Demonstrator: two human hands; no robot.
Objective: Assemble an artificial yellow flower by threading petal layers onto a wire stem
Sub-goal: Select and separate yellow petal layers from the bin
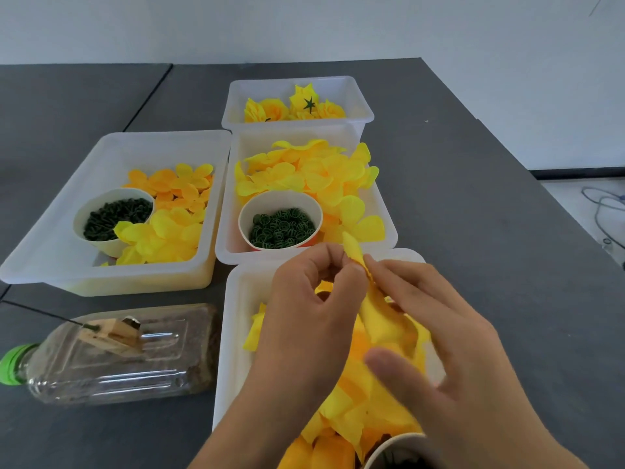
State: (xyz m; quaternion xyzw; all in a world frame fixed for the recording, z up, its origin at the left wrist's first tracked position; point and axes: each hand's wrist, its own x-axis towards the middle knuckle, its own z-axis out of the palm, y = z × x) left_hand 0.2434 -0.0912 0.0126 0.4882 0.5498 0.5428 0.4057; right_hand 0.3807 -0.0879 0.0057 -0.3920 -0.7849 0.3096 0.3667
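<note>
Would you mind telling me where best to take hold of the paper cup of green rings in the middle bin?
Grip the paper cup by its near rim, coming from above and the front. It stands upright and open-topped, and yellow petals crowd its far and right sides.

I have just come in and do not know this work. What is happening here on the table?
A person is making artificial yellow flowers. Both hands work over the nearest white tray of petals: the left hand and the right hand pinch one yellow petal layer between them. Finished flowers lie in the far tray. Two paper cups hold green parts. A plastic bottle lies at the left.
</note>
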